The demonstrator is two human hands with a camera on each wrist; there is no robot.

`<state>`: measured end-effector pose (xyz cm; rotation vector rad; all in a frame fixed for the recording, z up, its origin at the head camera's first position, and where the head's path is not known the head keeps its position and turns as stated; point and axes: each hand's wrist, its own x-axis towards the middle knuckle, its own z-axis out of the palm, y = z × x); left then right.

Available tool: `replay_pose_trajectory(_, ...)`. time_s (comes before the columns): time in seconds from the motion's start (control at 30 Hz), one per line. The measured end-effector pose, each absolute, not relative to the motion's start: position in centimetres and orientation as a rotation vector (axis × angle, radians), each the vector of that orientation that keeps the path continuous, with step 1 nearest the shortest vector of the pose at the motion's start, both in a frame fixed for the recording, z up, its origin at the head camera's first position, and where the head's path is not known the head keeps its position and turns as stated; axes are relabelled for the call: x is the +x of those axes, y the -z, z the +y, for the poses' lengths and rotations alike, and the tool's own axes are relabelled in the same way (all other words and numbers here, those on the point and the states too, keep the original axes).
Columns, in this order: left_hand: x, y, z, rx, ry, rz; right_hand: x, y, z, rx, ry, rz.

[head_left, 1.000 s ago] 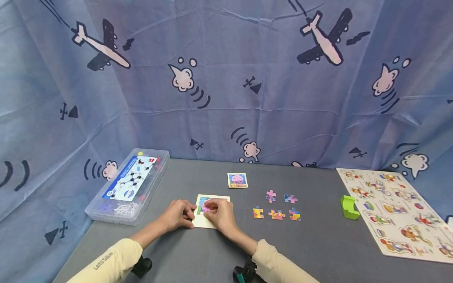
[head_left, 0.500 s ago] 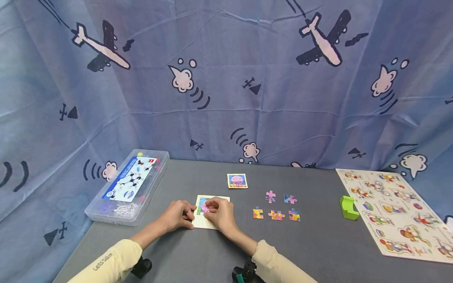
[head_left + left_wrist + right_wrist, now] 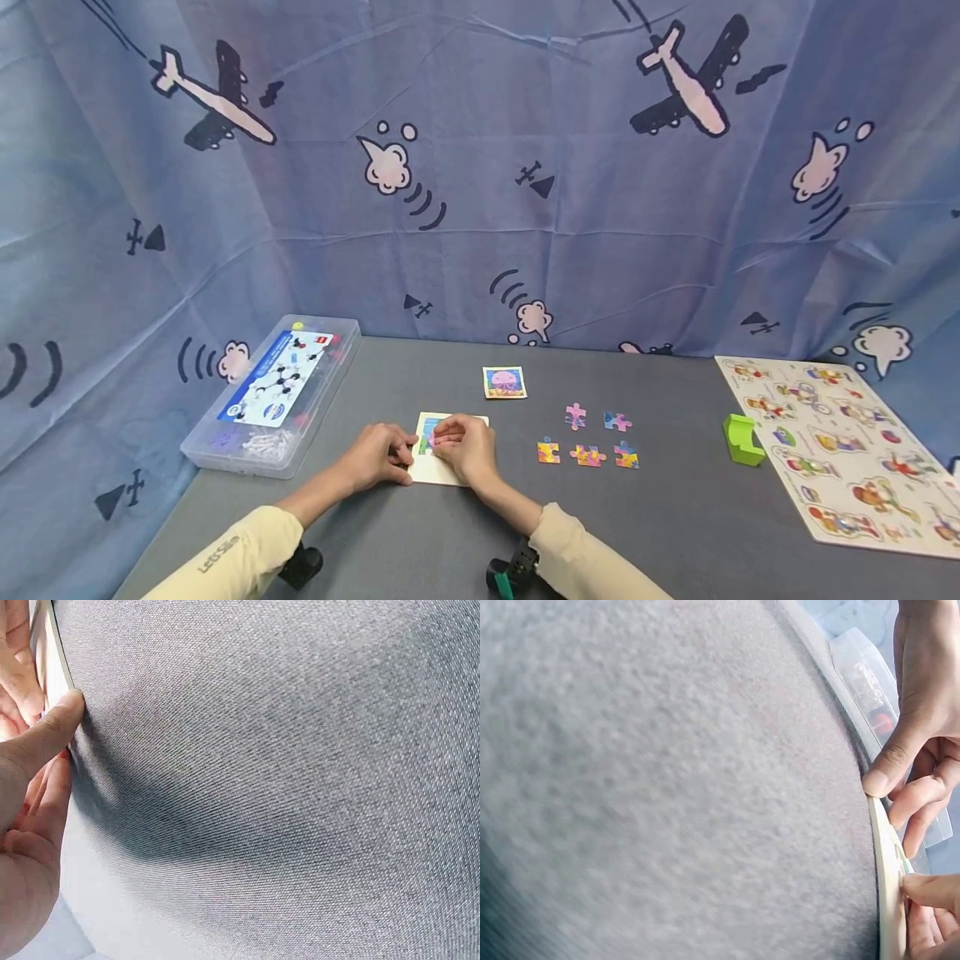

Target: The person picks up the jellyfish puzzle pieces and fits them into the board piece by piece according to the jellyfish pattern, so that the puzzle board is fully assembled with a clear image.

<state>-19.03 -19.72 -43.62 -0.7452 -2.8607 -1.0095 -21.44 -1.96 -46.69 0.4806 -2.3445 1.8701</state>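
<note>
A small cream puzzle board (image 3: 433, 474) lies flat on the grey table, with a blue and green picture part (image 3: 425, 434) in its frame. My left hand (image 3: 377, 454) grips the board's left side, the thumb at its near corner; the left wrist view shows the thumb (image 3: 64, 720) against the edge. Over the middle of the board, my right hand (image 3: 469, 451) pinches a pink jigsaw piece (image 3: 432, 439), mostly hidden by the fingers. In the right wrist view the right fingertips (image 3: 919, 885) touch down at the board's surface.
Several loose jigsaw pieces (image 3: 588, 455) lie right of the board. Behind it is a square jellyfish picture card (image 3: 504, 382). A clear plastic case (image 3: 318, 408) stands at left. At right are a green block (image 3: 742, 440) and a large picture board (image 3: 847, 454).
My right fingers have shifted slightly over the board and cover more of the pink piece. The left hand keeps its grip in the same place.
</note>
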Motion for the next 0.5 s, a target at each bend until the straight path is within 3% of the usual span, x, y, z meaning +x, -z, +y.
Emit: replay_pose_trajectory(0.5, -19.1, 43.6, -19.4, -0.733, 0.999, -2.877, -21.8, 46.5, -0.9, 0.465, -2.023, -2.317)
